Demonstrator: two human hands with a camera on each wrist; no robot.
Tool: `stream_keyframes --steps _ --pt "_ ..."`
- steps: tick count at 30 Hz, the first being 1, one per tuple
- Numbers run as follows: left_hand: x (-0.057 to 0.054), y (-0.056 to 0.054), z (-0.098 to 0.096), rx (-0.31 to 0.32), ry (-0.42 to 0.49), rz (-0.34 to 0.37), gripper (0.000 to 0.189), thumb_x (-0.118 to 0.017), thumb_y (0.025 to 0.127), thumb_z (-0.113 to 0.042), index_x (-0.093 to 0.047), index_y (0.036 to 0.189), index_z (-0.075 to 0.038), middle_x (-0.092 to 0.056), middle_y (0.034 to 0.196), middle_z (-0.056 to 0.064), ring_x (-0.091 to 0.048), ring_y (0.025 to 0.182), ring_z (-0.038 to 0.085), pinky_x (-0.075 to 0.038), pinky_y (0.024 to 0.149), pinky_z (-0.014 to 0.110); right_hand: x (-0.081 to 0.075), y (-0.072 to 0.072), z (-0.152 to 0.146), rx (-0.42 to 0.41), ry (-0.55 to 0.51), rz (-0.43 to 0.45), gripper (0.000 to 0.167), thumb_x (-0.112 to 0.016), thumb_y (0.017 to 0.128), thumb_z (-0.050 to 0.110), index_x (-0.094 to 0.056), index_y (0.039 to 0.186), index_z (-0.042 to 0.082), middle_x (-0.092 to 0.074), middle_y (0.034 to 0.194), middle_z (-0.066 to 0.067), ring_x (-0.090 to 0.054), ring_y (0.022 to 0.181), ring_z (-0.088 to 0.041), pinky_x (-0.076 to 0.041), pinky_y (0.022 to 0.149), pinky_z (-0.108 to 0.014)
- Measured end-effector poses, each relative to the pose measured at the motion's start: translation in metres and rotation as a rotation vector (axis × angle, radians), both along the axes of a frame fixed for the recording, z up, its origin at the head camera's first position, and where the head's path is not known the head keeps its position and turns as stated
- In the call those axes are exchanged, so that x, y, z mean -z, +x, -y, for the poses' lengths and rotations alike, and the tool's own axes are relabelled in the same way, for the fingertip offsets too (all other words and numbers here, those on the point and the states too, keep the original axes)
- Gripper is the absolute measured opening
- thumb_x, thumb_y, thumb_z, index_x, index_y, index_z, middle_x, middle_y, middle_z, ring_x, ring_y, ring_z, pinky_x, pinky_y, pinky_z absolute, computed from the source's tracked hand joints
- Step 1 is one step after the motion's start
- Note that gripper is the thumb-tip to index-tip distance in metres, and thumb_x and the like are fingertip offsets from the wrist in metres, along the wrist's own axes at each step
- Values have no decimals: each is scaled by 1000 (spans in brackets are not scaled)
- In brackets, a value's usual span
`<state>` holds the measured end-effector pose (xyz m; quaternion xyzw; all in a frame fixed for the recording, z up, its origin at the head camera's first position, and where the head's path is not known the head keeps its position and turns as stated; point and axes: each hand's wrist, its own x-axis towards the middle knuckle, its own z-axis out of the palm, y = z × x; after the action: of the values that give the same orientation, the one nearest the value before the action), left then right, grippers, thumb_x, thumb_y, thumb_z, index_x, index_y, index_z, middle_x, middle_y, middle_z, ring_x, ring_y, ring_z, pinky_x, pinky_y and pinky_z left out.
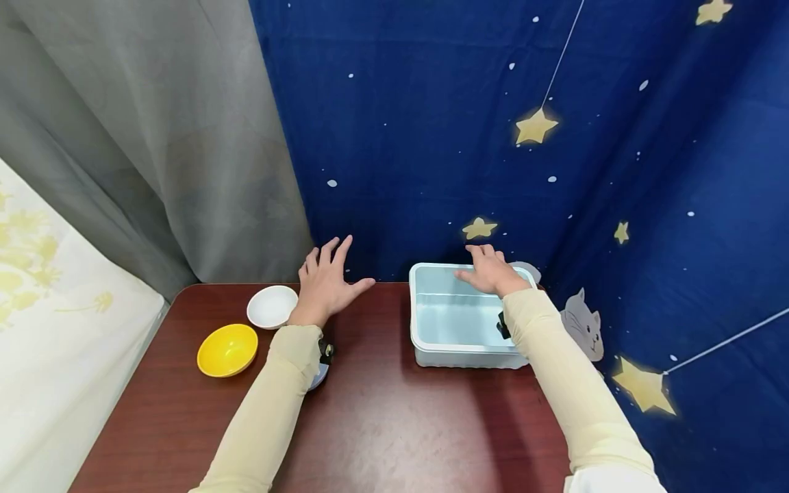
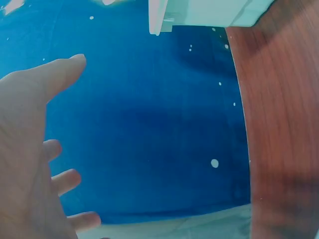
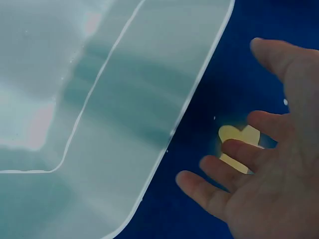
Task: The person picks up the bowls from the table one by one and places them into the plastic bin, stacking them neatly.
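My left hand (image 1: 327, 287) is held over the table's back edge with fingers spread and nothing in it. Just left of that wrist lies a white bowl (image 1: 271, 307), and nearer the front a yellow bowl (image 1: 227, 350). Beneath the left cuff a bluish dish (image 1: 318, 376) shows only at its edge, the rest hidden by the sleeve. A pale blue plastic bin (image 1: 456, 318) stands on the right, with nothing seen inside. Above its back right part hovers my right hand (image 1: 491, 274), fingers apart and holding nothing; in the right wrist view the fingers (image 3: 204, 191) extend beside the bin's rim.
The dark red wooden table (image 1: 382, 424) ends at a blue star-patterned curtain (image 1: 419, 150) behind. A grey curtain (image 1: 154, 137) hangs at the back left, and a white floral cloth (image 1: 55, 329) borders the left side.
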<state>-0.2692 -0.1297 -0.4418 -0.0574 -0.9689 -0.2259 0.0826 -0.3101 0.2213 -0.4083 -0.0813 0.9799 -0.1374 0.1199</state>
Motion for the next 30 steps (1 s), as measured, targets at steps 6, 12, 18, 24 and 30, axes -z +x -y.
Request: stream_keyframes --steps 6,12,18,24,30 --pt "7 8 7 -18 45 -13 96 -63 85 -73 -24 163 -31 -24 168 10 -28 145 45 -32 107 69 -4 5 -12 16 -58 55 81 -53 103 49 -18 163 8 -19 164 -26 -21 149 -49 -25 121 -64" --pt "15 16 12 -27 46 -16 97 -64 85 -73 -27 162 -27 -28 165 15 -32 140 47 -37 104 68 -3 10 -26 27 -80 73 81 -51 103 50 -19 162 5 -14 166 -28 -17 153 -50 -24 121 -66" --pt "16 26 15 -26 58 -13 98 -63 85 -74 -27 162 -26 -28 165 14 -31 139 47 -34 107 68 -7 16 -40 57 -76 79 81 -50 103 51 -20 162 4 -15 165 -30 -20 150 -52 -24 120 -68" --pt "17 37 20 -30 71 -11 99 -65 84 -74 -28 162 -25 -28 165 15 -32 138 46 -36 105 67 -10 23 -56 65 -129 102 83 -49 103 53 -19 162 2 -8 167 -30 -12 152 -54 -18 120 -70" --pt "27 47 28 -49 85 -4 104 -65 81 -77 -27 162 -25 -29 164 16 -34 137 45 -36 106 68 -11 32 -68 67 -176 118 83 -48 104 51 -16 162 1 -10 165 -32 -15 150 -54 -23 118 -70"
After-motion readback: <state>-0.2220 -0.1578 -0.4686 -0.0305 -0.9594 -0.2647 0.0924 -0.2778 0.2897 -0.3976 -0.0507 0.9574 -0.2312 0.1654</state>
